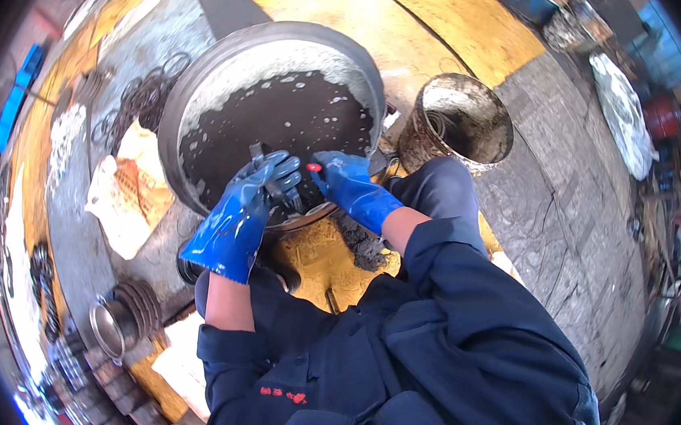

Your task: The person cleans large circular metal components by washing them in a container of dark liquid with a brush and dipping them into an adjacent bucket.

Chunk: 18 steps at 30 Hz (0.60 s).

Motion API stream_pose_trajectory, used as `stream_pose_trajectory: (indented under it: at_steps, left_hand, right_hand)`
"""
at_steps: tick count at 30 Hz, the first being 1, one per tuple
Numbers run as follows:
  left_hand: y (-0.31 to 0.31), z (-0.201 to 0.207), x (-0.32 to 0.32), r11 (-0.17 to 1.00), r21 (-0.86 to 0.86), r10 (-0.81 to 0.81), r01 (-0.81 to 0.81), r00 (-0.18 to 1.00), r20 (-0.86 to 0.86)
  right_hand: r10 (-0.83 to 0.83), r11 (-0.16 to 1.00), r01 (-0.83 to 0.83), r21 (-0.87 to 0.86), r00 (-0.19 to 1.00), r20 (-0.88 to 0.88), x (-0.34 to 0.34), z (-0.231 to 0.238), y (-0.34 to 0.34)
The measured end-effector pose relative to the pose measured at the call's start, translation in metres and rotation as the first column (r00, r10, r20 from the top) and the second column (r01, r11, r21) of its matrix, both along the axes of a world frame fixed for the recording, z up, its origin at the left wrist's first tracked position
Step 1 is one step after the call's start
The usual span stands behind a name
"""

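Note:
Both of my hands wear long wet blue rubber gloves and work over the near rim of a large round tub. Dark liquid with patches of pale foam fills it. My left hand is palm up with its fingers curled around a dark metal part, whose shape is mostly hidden by the glove. Just to its right, my right hand is closed on a tool with a red end. The glove covers the rest of that tool, so its kind does not show.
A grimy metal bucket stands right of the tub. Left are a torn paper sack, black rings and a stack of metal rings. Dark sludge lies between my legs. A white plastic bag lies far right.

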<state>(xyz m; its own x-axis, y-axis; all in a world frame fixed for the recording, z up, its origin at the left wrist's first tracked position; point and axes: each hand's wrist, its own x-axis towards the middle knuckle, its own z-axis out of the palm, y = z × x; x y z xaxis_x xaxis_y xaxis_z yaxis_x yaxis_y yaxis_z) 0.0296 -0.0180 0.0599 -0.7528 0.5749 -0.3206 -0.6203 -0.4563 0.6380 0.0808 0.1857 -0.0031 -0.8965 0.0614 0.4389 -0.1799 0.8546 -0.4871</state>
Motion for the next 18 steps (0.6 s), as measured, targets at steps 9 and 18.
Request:
stream_pose_trajectory:
  at_steps: [9, 18]
  left_hand:
    - [-0.004, 0.010, -0.001, 0.995, -0.094, -0.042, 0.034, 0.996, -0.084]
    - [-0.007, 0.008, 0.001, 0.993, -0.111, -0.050, 0.047, 0.998, -0.027]
  right_hand:
    - [-0.043, 0.999, 0.042, 0.022, 0.996, 0.078, -0.003, -0.006, -0.003]
    - [-0.026, 0.999, 0.024, 0.040, 0.998, 0.054, -0.001, -0.014, 0.000]
